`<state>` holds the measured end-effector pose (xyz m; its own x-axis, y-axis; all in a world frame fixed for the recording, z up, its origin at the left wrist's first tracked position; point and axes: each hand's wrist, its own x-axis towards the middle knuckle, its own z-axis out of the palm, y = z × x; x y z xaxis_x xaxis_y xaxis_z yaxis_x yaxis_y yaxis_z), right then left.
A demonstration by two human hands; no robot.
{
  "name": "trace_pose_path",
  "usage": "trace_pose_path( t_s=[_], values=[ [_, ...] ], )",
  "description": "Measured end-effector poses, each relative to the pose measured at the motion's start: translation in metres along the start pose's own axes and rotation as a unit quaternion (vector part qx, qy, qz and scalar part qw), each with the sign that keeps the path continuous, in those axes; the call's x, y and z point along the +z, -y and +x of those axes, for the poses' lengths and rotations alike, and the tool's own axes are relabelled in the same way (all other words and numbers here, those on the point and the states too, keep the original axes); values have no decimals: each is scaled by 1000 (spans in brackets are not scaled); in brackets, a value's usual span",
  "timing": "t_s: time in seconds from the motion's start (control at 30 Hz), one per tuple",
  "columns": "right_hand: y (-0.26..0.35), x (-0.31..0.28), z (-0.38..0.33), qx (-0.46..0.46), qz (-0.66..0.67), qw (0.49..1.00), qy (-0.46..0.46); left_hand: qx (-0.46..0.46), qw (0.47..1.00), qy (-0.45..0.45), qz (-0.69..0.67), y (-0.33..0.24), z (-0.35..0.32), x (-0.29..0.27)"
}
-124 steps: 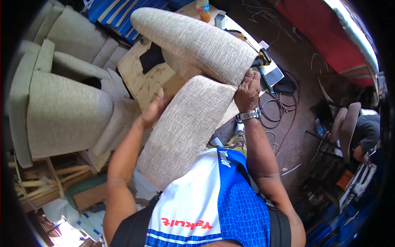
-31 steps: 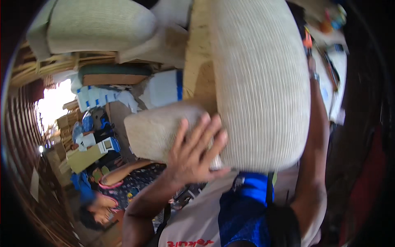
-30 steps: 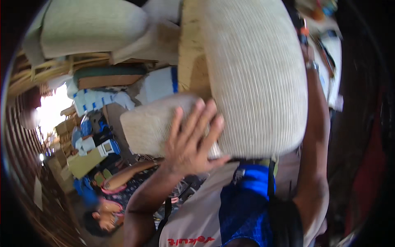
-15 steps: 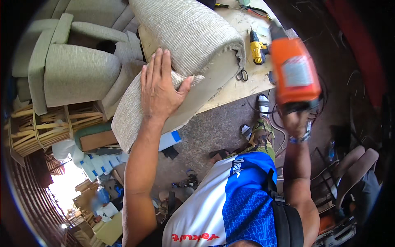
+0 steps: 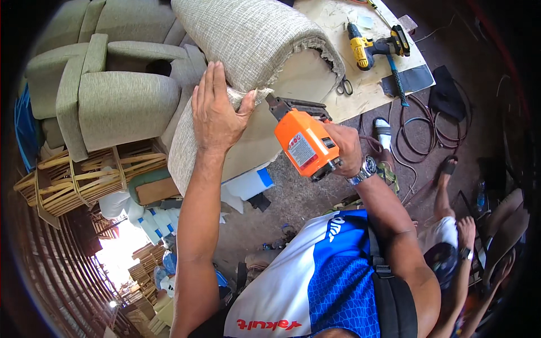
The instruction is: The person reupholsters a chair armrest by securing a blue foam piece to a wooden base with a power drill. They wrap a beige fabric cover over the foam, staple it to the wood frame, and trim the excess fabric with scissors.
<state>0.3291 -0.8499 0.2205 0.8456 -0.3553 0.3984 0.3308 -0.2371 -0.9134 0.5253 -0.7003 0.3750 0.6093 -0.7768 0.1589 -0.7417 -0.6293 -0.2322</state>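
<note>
My left hand (image 5: pixel 217 115) lies flat with fingers stretched out on the grey ribbed fabric of an upholstered piece (image 5: pixel 253 42), its thumb pressed at the fabric's fold. In my closed right hand (image 5: pixel 344 147) is an orange staple gun (image 5: pixel 304 142). The gun's dark nose points at the folded fabric edge, close to my left thumb; I cannot tell whether it touches. Frayed fabric runs round the rolled end of the piece, above a smooth pale panel (image 5: pixel 304 73).
The worktable (image 5: pixel 358 93) bears scissors (image 5: pixel 345 86), a yellow drill (image 5: pixel 360 48) and a blue-handled hammer (image 5: pixel 398 84). Hoses (image 5: pixel 417 127) coil on the floor. Grey sofas (image 5: pixel 127 107) and a wooden frame (image 5: pixel 73 183) stand at left. Another person (image 5: pixel 451 242) is at lower right.
My right hand has brought the staple gun leftward from beyond the table's right side to the fabric fold. My left hand stays on the fabric. Another person has come into view at lower right.
</note>
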Motion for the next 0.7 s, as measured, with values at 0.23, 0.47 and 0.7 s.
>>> trace_pose_path(
  t_s=[0.23,0.47,0.7],
  values=[
    [-5,5,14,-12,10,1000,8,-5,1000,-4,5,2,-1,2],
    [-5,7,19,-24,19,999,12,-9,1000,-2,11,2,-2,2],
    [-9,12,23,-4,5,1000,3,-5,1000,-13,11,5,1,5]
  ],
)
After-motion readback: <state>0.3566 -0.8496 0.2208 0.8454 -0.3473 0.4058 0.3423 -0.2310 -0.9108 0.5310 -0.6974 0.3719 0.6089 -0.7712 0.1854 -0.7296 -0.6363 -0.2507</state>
